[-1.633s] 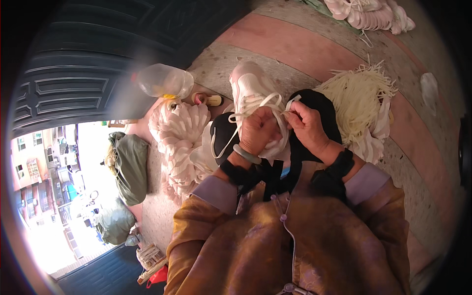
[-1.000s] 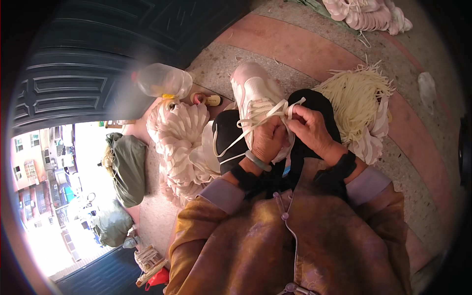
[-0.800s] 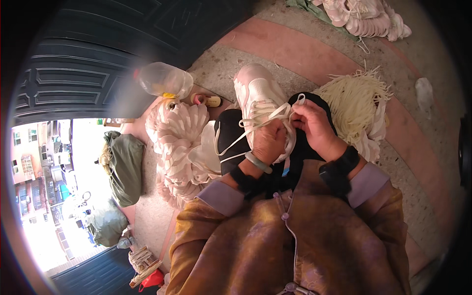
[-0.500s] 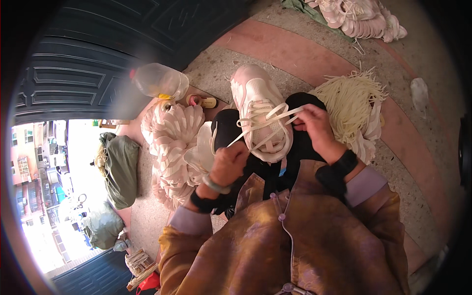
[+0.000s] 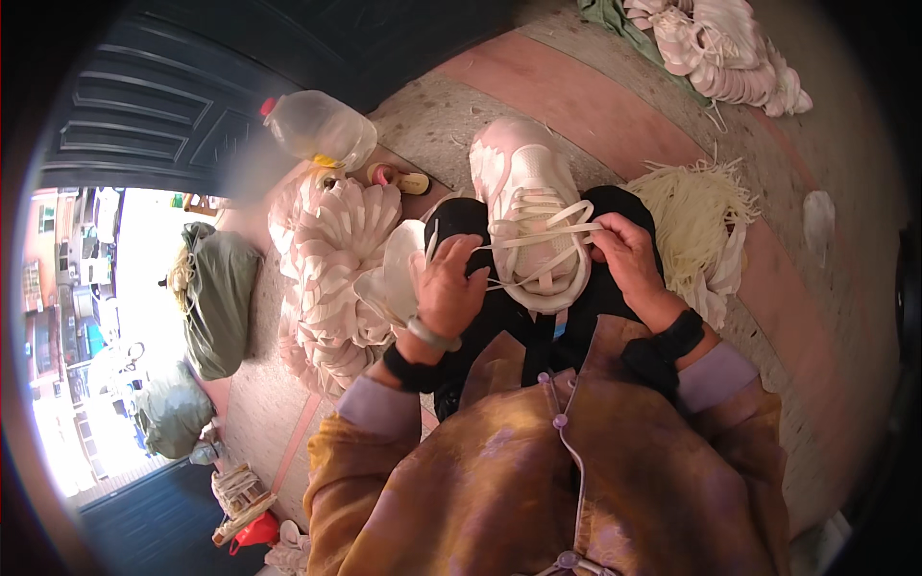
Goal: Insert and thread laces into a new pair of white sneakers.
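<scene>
A pale pink and white sneaker (image 5: 514, 168) rests between my knees, its toe pointing away from me. Cream shoelace (image 5: 552, 233) crosses its tongue, with loose strands at both sides. My right hand (image 5: 626, 257) pinches a lace strand right of the shoe opening. On the left, my left hand (image 5: 451, 288) is beside the opening, fingers curled at another strand of lace; part of its grip is hidden. A wristband sits on each wrist.
Shoe pieces (image 5: 336, 250) are heaped at my left. A bundle of cream laces (image 5: 691, 216) lies on more pieces at my right. Beyond are a plastic jug (image 5: 322, 130), a green sack (image 5: 226, 302) and a far shoe pile (image 5: 730, 53). Dark panelled doors (image 5: 144, 106) stand far left.
My left hand has risen and its fingers have moved up beside the shoe. The right hand has shifted slightly right and down. The laces' loops now lie differently across the tongue.
</scene>
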`<state>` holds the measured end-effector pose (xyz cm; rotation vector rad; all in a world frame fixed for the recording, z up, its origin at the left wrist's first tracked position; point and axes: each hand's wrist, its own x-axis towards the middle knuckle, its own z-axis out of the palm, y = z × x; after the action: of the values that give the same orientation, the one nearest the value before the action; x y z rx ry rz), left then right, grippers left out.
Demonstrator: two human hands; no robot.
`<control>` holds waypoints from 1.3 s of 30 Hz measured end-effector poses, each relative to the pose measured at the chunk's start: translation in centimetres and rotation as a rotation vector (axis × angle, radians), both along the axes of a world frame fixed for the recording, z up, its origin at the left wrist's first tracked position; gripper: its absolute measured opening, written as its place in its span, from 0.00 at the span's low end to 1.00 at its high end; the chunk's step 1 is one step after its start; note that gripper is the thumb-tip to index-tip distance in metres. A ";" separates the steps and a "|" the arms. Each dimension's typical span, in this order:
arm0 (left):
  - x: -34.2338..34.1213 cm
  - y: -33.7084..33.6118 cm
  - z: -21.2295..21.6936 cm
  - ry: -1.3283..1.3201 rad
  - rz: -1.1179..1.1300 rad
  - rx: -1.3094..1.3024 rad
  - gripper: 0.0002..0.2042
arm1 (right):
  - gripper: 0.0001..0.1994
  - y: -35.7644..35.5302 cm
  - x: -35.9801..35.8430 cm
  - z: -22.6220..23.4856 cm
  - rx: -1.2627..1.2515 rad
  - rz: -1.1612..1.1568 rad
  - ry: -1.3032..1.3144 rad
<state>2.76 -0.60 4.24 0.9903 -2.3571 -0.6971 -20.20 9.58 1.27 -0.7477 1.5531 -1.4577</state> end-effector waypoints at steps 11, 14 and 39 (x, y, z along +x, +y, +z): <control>3.2 -1.7 3.1 -0.122 -0.059 -0.118 0.05 | 0.04 0.1 -0.4 4.6 -0.088 0.116 0.411; 5.7 -3.2 4.1 -0.315 -0.077 -0.240 0.04 | 0.03 -0.5 1.5 5.4 -0.145 0.324 0.456; -0.8 -0.5 0.1 0.567 0.231 1.144 0.06 | 0.08 -2.5 7.1 3.7 0.258 0.395 0.042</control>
<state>1.92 -1.12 4.38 1.2048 -1.2166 -1.9883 -13.10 7.04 4.99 -0.8742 1.4870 -0.9401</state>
